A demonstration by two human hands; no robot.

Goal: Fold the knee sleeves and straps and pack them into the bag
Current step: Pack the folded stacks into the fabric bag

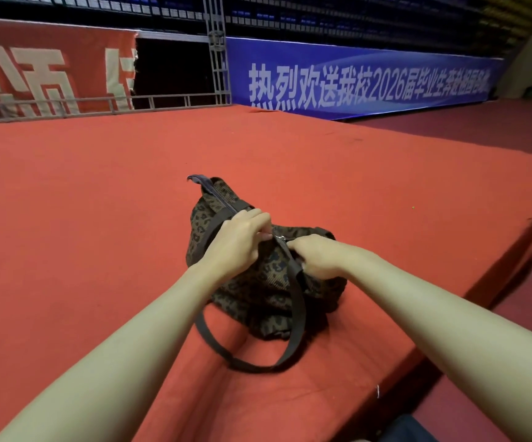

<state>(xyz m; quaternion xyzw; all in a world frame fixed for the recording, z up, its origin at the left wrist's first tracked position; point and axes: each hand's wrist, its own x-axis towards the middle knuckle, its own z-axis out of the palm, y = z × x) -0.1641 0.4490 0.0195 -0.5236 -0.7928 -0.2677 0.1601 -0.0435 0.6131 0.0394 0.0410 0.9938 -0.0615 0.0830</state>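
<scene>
Red carpet beneath blue banner point(366, 81): our left hand point(239, 240) grips the bag point(258, 282) at its zipper point(280, 239) while our right hand point(317, 255) clutches the mouth, where we judge cloth could snag in the teeth.

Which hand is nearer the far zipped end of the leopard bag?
Left. The left hand sits on the leopard-print bag at mid-zipper, just below the far zipped end. The right hand grips the bag's near side, farther from that end.
</scene>
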